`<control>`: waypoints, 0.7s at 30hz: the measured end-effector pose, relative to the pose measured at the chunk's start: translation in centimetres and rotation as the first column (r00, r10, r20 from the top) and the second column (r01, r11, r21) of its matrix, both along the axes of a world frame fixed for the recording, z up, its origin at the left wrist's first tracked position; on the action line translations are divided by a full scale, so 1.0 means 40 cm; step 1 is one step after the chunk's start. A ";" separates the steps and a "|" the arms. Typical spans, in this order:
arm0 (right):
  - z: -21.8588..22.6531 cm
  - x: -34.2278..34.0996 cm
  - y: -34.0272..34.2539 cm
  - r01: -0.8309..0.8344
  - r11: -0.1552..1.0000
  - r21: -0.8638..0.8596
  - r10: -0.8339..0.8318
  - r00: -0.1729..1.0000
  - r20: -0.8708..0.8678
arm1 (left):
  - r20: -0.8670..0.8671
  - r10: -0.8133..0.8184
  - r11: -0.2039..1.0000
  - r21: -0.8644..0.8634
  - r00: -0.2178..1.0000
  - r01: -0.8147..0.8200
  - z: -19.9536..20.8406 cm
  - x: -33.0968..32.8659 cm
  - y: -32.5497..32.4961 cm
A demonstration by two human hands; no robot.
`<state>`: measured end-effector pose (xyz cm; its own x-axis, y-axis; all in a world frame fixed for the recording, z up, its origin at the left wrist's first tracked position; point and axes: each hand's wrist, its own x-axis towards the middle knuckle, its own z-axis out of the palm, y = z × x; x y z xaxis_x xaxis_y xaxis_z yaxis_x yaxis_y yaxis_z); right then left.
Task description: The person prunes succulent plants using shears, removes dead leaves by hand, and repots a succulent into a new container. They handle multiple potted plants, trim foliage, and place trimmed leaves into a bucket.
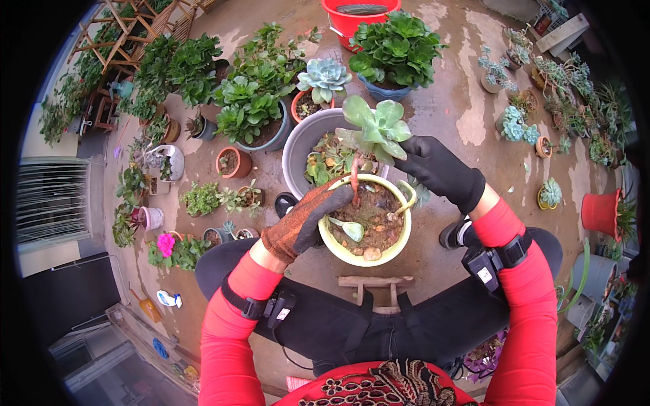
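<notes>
Fingers of the left hand (308, 220), in a rust-brown knit glove, pinch the reddish stem of a pale green succulent (376, 128) — steadying it upright over the round yellow pot (366, 218) of gritty soil. Black-gloved, the right hand (440, 169) cups the fleshy rosette from behind; its grip seems loose, though I cannot tell.

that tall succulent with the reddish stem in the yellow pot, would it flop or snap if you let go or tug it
The succulent looks top-heavy: a broad rosette on one thin bare stem, so it would probably lean. Its fleshy leaves likely snap off easily. The left hand touches the stem base; the right hand is beside the rosette.
</notes>
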<state>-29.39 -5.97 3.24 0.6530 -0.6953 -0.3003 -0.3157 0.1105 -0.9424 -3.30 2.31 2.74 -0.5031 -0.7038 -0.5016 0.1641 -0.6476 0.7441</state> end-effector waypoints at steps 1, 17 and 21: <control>-0.002 0.002 -0.003 0.031 0.998 -0.058 -0.028 0.998 0.047 | -0.026 0.017 0.999 0.030 1.000 -0.016 0.001 -0.001 -0.001; -0.052 -0.043 -0.005 0.303 0.947 -0.107 -0.283 0.944 0.170 | -0.160 0.153 0.987 0.067 0.975 -0.144 -0.012 0.011 -0.009; -0.043 -0.068 0.002 0.291 0.954 -0.071 -0.274 0.944 0.183 | -0.031 0.106 0.953 -0.283 0.994 -0.111 0.008 0.063 -0.021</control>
<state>-32.10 -5.87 1.53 0.4611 -0.8784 -0.1260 -0.1199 0.0790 -0.9896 -0.76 1.45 3.05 -0.4215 -0.8669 -0.2661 0.2340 -0.3875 0.8917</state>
